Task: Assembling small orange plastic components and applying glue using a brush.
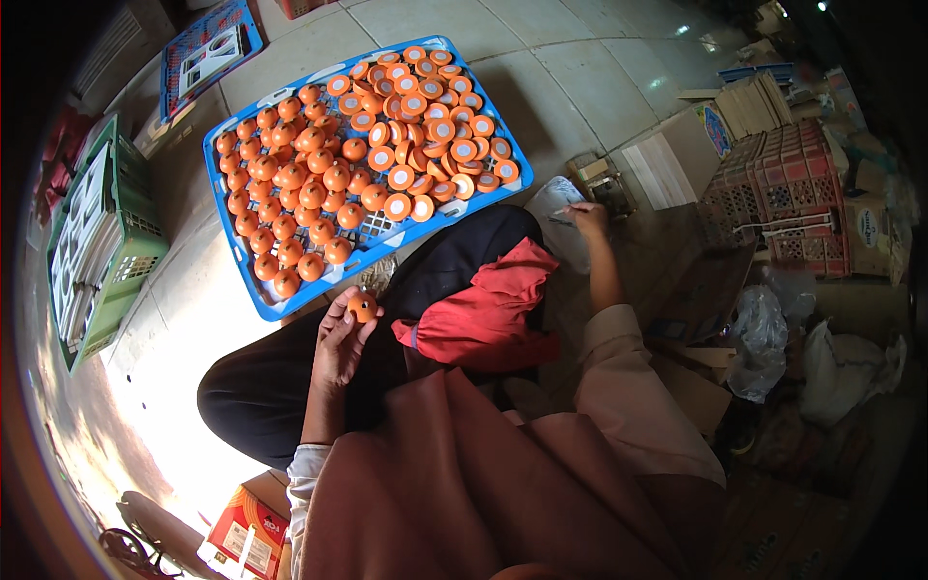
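Note:
My left hand [338, 340] grips a small orange rounded piece [363, 307] with a dark spot on it, held up just off the tray's near corner. My right hand [587, 221] is pinched over a clear plastic bag [570, 253] beside my knee; whatever is between its fingers is too small to name. Ahead lies a blue plastic tray [275, 311]. On its left stand rows of orange domes [311, 195] with dark tops. Its right side has a heap of orange pieces [438, 130] showing flat faces with white discs. A red cloth [483, 314] rests across my lap.
Left of me, a green crate [140, 253] holds white flat pieces. Another blue tray [253, 34] lies at the far left. Red crates [778, 188], wooden boards [667, 172] and crumpled plastic bags [759, 338] crowd the right. An orange-red box [242, 536] sits at lower left.

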`<state>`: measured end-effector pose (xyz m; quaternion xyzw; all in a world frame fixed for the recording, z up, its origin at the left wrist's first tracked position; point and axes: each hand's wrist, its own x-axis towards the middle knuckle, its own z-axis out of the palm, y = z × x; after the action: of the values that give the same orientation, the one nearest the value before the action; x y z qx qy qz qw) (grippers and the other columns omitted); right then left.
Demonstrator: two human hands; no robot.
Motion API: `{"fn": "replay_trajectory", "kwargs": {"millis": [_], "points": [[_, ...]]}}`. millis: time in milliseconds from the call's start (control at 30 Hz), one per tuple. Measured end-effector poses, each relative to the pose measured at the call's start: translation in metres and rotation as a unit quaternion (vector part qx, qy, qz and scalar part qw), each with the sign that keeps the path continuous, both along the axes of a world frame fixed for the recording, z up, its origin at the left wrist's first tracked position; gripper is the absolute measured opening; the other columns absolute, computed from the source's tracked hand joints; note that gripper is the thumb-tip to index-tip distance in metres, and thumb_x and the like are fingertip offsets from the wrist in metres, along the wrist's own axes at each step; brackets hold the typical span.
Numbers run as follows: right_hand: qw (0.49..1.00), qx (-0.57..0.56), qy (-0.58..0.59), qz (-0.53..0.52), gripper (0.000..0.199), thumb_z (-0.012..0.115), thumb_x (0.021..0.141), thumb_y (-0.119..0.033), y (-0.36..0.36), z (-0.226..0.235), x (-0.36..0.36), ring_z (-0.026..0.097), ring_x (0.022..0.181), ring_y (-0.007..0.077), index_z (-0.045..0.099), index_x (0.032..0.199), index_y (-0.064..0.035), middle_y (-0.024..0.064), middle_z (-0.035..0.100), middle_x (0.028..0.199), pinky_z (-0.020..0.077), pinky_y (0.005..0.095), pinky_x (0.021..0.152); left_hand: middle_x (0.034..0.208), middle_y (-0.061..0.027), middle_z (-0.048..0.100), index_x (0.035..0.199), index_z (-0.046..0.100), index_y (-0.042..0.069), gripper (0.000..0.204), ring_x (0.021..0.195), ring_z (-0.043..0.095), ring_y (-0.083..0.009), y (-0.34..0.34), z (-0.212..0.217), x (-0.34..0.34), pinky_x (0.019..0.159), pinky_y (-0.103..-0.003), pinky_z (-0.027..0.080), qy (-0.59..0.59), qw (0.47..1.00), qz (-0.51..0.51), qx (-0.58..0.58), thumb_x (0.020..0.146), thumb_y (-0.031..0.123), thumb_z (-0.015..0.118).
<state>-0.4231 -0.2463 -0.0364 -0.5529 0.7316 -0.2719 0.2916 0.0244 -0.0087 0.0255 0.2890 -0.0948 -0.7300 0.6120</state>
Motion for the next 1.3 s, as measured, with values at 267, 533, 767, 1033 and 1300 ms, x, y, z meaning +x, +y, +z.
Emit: {"fn": "replay_trajectory", "kwargs": {"millis": [267, 533, 767, 1033, 1300], "points": [[0.994, 0.003, -0.107, -0.003, 0.019, 0.070, 0.074, -0.014, 0.030, 0.093, 0.057, 0.053, 0.068, 0.0075, 0.066, 0.085, 0.0018, 0.0008, 0.063, 0.075, 0.0410, 0.0226, 0.063, 0.120, -0.0163, 0.050, 0.120, 0.047, 0.002, 0.037, 0.104, 0.055, -0.0289, 0.003, 0.003, 0.002, 0.086, -0.032, 0.049, 0.011, 1.000, 0.006, -0.016, 0.085, 0.007, 0.055], [0.944, -0.022, -0.267, 0.192, 0.009, 0.064, 0.080, -0.007, 0.092, 0.191, 0.182, 0.053, 0.068, 0.0039, 0.065, 0.084, 0.0010, -0.0003, 0.061, 0.073, 0.0412, 0.0172, 0.063, 0.119, -0.0165, 0.051, 0.120, 0.046, 0.004, 0.036, 0.103, 0.056, -0.0288, 0.004, 0.005, 0.006, 0.086, -0.032, 0.049, 0.050, 0.998, -0.009, -0.043, 0.085, 0.000, 0.052], [0.882, 0.043, -0.295, 0.366, 0.011, 0.063, 0.081, -0.005, 0.144, 0.176, 0.285, 0.056, 0.069, 0.0051, 0.062, 0.086, 0.0046, 0.0049, 0.064, 0.076, 0.0443, 0.0172, 0.061, 0.114, -0.0166, 0.053, 0.120, 0.045, 0.004, 0.037, 0.103, 0.056, -0.0298, 0.012, 0.007, 0.012, 0.085, -0.031, 0.050, 0.058, 0.996, 0.007, -0.061, 0.084, 0.002, 0.054], [0.863, 0.071, -0.322, 0.383, 0.012, 0.060, 0.083, -0.005, 0.155, 0.166, 0.313, 0.060, 0.069, 0.0084, 0.061, 0.086, 0.0062, 0.0087, 0.065, 0.079, 0.0471, 0.0186, 0.062, 0.116, -0.0143, 0.053, 0.122, 0.044, 0.004, 0.038, 0.103, 0.056, -0.0279, 0.014, 0.009, 0.016, 0.086, -0.031, 0.049, 0.085, 0.993, 0.009, -0.084, 0.085, -0.001, 0.051], [0.848, 0.096, -0.357, 0.380, 0.011, 0.061, 0.082, -0.004, 0.158, 0.158, 0.320, 0.059, 0.069, 0.0076, 0.060, 0.086, 0.0061, 0.0080, 0.064, 0.079, 0.0464, 0.0180, 0.063, 0.114, -0.0134, 0.053, 0.122, 0.045, 0.004, 0.038, 0.103, 0.056, -0.0277, 0.015, 0.010, 0.017, 0.087, -0.031, 0.049, 0.088, 0.993, 0.012, -0.082, 0.085, -0.001, 0.051]]}}
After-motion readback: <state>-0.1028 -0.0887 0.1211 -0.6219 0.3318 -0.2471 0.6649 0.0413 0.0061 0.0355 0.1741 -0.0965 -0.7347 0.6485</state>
